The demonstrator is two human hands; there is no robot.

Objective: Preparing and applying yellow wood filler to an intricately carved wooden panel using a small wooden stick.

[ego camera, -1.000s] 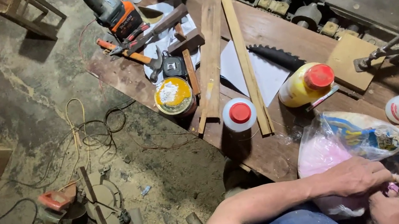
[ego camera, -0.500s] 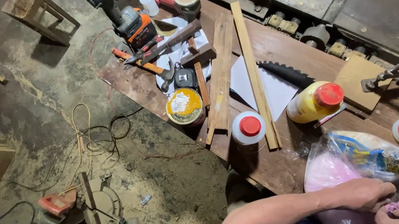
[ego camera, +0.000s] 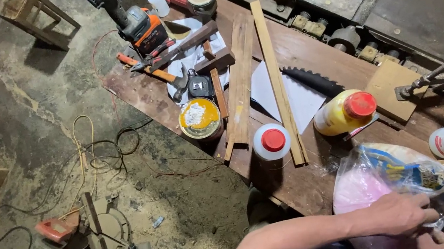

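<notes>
The plastic bag [ego camera: 391, 186] is pinned on the counter [ego camera: 138, 87] by the closed left hand [ego camera: 396, 213], likely for steadiness. Below the bag, the right hand [ego camera: 437, 240] is mostly cropped; its grip cannot be told.

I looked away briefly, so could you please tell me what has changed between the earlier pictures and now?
The camera view has tipped, so the workbench sits lower in frame. The left hand still lies on the plastic bag; the right hand has slid mostly below the frame edge, its small pink item no longer seen. The bottles, wood strips and tools have not moved.
</notes>
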